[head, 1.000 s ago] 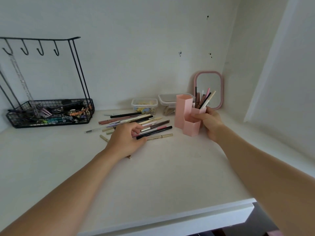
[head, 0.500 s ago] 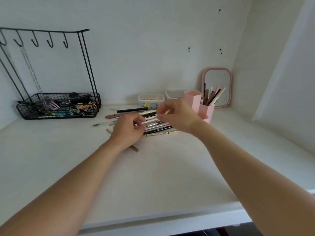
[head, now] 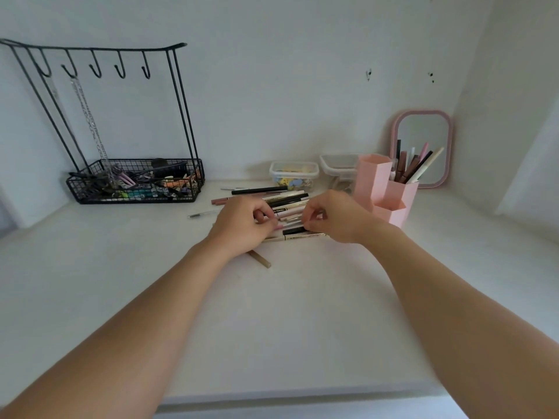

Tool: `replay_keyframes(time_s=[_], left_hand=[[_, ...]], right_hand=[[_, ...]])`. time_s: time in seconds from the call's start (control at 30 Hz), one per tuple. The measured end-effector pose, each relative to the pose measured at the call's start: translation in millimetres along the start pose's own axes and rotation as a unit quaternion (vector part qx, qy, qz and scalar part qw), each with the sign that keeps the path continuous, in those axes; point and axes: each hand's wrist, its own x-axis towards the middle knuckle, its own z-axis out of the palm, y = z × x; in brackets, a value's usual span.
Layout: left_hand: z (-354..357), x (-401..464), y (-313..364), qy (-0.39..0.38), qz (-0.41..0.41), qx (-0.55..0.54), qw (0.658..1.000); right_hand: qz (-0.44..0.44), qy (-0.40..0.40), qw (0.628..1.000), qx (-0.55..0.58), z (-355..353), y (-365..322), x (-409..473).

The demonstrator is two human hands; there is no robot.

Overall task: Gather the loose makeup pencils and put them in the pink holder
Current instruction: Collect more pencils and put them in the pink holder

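Both sets of fingers are curling in over the middle of the heap of loose makeup pencils (head: 287, 207), the left hand (head: 242, 225) coming at it from the left end and the right hand (head: 335, 217) from the right end. The left fingers are bending round a few of the pencils and seem to be pinching them, while the right fingertips are closing toward the same bundle; whether they are actually clamping a pencil or only touching it is hidden by the knuckles.

The pencils are lying flat on the white shelf (head: 272, 313), their long axes running roughly left to right, so each hand is meeting the bundle near one end. One tan pencil (head: 260, 259) is lying apart, angled toward the viewer, just under the left wrist.

The pink holder (head: 384, 192) is standing upright just beside and behind the right hand, several pencils already upright in its rear compartment. Judging by this, the right hand is the nearer one for the drop, and the bundle will need turning from lying to upright. A pink-framed mirror (head: 422, 148) is leaning behind the holder.
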Motion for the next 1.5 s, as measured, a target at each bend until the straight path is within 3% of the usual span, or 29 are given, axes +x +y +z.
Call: replay_keyframes(time_s=[0.2, 0.33, 0.47, 0.57, 0.63, 0.7, 0.8, 0.9, 1.0, 1.07, 1.17, 1.2, 1.37, 1.5], left_hand=[[1, 2, -4, -0.022, 0.01, 0.016, 1.0], [1, 2, -2, -0.028, 0.0, 0.006, 1.0], [-1, 1, -2, -0.02, -0.004, 0.003, 1.0], [-4, -1, 4, -0.011, -0.012, -0.018, 1.0], [-6, -2, 10, 0.006, -0.016, -0.065, 0.998], [-7, -2, 19, 0.025, -0.019, -0.181, 0.983], [-13, -1, 31, 0.044, -0.069, -0.365, 0.927], [-18, -1, 28, 0.013, -0.071, -0.365, 0.928], [-18, -4, 26, -0.015, -0.052, -0.351, 0.935], [-20, -3, 27, -0.01, -0.057, -0.362, 0.93], [-21, -3, 28, -0.022, -0.059, -0.367, 0.928], [-21, -4, 29, -0.031, -0.056, -0.359, 0.931], [-14, -7, 31, -0.105, -0.043, -0.286, 0.952], [-13, -7, 29, -0.082, -0.031, -0.271, 0.959]], right_hand=[[0.02, -0.027, 0.999, -0.042, -4, 13, 6], [0.013, 0.004, 0.999, -0.039, -3, 13, 6], [0.002, 0.083, 0.994, 0.068, -10, 2, 8], [0.0, 0.088, 0.982, 0.167, -13, -3, 7], [-0.006, 0.065, 0.972, 0.227, -12, -7, 5], [-0.008, 0.045, 0.956, 0.29, -13, -13, 2], [-0.021, 0.008, 0.939, 0.343, -15, -18, -2], [-0.042, -0.027, 0.94, 0.336, -17, -19, -5], [-0.004, 0.009, 0.942, 0.334, -20, -20, -5], [0.023, 0.06, 0.914, 0.4, -22, -19, -5], [0.032, 0.118, 0.825, 0.552, -24, -15, -1], [0.031, 0.123, 0.812, 0.569, -23, -15, 0], [0.01, 0.079, 0.87, 0.487, -9, -25, -2], [0.034, 0.102, 0.874, 0.473, -7, -26, 2]])
